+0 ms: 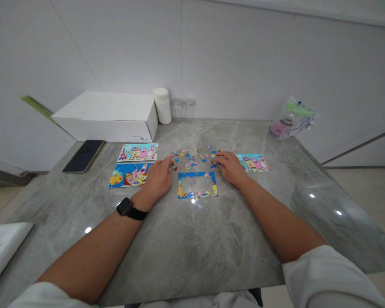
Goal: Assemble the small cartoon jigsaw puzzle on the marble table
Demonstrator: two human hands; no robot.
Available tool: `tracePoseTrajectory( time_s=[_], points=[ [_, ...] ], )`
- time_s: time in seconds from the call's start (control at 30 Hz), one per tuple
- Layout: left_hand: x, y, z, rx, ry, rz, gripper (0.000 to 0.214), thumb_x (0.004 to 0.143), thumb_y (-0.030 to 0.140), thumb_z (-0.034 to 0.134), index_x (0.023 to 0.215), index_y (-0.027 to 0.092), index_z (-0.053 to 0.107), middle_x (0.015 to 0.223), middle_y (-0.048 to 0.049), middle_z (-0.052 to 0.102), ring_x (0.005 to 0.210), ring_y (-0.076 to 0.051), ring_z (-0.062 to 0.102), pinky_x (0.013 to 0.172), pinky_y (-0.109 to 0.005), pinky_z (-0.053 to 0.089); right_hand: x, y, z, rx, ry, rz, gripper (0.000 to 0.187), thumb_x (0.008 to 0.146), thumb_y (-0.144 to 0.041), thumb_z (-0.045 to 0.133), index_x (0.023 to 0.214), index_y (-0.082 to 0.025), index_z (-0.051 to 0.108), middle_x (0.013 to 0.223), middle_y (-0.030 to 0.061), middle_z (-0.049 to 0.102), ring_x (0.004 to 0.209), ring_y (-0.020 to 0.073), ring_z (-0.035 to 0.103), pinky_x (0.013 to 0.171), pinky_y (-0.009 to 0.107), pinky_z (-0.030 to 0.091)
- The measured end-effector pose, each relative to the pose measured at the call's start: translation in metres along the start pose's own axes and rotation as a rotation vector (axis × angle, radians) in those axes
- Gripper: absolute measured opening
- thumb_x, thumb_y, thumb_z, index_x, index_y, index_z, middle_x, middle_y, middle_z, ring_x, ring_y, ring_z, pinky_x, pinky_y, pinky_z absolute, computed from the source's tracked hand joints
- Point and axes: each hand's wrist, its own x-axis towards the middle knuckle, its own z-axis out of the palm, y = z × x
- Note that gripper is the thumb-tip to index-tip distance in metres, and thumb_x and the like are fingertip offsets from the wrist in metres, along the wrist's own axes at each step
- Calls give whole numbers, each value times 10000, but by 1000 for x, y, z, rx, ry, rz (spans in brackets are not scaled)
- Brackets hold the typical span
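A partly assembled jigsaw puzzle (214, 179) lies mid-table, its blue and yellow border joined around a bare middle, with small gaps along the bottom edge. Several loose puzzle pieces (192, 158) are scattered just beyond it. My left hand (159, 176) rests left of the border, over the corner of a blue picture card (125, 175), its fingertips beside the leftmost pieces. On the other side my right hand (230, 167) reaches in, fingers apart, its fingertips at the right-hand pieces. Neither hand visibly holds a piece, though the fingertips are small in view.
Above the blue card lies another cartoon card (138, 152); a similar one (255, 162) lies right of my right hand. A phone (84, 156), white box (105, 115), white bottle (162, 106), clear jars (183, 111) and bagged cup (290, 119) stand around. A white object (6, 248) sits near left.
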Motion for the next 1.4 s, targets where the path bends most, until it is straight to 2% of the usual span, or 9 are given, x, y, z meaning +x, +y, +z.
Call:
tracePoseTrajectory(
  time_s=[0.1, 0.2, 0.27, 0.37, 0.5, 0.67, 0.8, 1.23, 1.4],
  points=[
    [0, 1, -1, 33, 7, -30, 537, 981, 132, 473, 1517, 151, 491, 1350, -100, 746, 1266, -322, 641, 1131, -538, 485, 0, -5, -3, -6, -37, -52, 500, 926, -50, 521, 1332, -232, 749, 1453, 113, 638, 1386, 278, 523, 1212, 478, 407],
    [0, 2, -1, 70, 13, -52, 541, 975, 159, 490, 1515, 168, 499, 1326, -104, 752, 1260, -332, 650, 1114, -545, 483, 1, -13, -4, -26, -69, -48, 388, 1024, -240, 556, 1368, -264, 734, 1470, 106, 625, 1403, 294, 514, 1225, 498, 386],
    [0, 1, 0, 84, 12, -58, 543, 975, 179, 490, 1518, 172, 503, 1315, -111, 752, 1260, -336, 650, 1106, -544, 483, 3, -17, -4, -41, -78, -25, 394, 1058, -377, 555, 1404, -281, 718, 1468, 113, 621, 1401, 305, 512, 1225, 508, 381],
    [-1, 0, 1, 95, 19, -51, 555, 977, 204, 488, 1531, 167, 501, 1359, -133, 722, 1281, -339, 635, 1122, -543, 474, 6, -20, -4, -73, -91, -2, 417, 1081, -450, 510, 1403, -297, 726, 1471, 121, 611, 1398, 319, 506, 1215, 525, 382],
    [-1, 1, 0, 127, 19, -13, 523, 990, 257, 493, 1504, 175, 548, 1458, -150, 645, 1350, -335, 583, 1170, -526, 445, 6, -20, -2, -94, -113, -11, 431, 1097, -462, 466, 1377, -288, 743, 1498, 121, 598, 1441, 320, 473, 1237, 530, 354],
    [0, 6, 1, 207, -18, 11, 476, 1049, 422, 485, 1449, 212, 637, 1529, -147, 585, 1407, -354, 518, 1214, -575, 386, 5, -21, 0, -96, -146, 11, 484, 1094, -504, 456, 1510, -336, 638, 1561, 112, 555, 1493, 335, 432, 1262, 581, 300],
    [1, 8, 3, 234, -43, 17, 437, 1061, 469, 483, 1367, 249, 704, 1542, -140, 574, 1417, -358, 505, 1240, -619, 339, 5, -22, 1, -83, -163, 16, 446, 1094, -497, 458, 1429, -339, 706, 1583, 105, 540, 1511, 347, 421, 1276, 613, 271],
    [-1, 8, 3, 137, -44, 88, 401, 1051, 450, 535, 1360, 251, 695, 1498, -132, 610, 1412, -336, 515, 1257, -616, 321, 4, -19, -1, -11, -124, -50, 394, 1073, -438, 525, 1384, -305, 727, 1522, 106, 598, 1460, 316, 483, 1271, 581, 309],
    [0, 10, 3, 99, -49, 104, 393, 1059, 447, 535, 1361, 244, 683, 1522, -121, 605, 1425, -326, 519, 1259, -605, 315, 4, -17, -7, 53, 16, -42, 359, 1049, -393, 566, 1328, -258, 748, 1411, 125, 668, 1354, 291, 568, 1193, 506, 423]
  ],
)
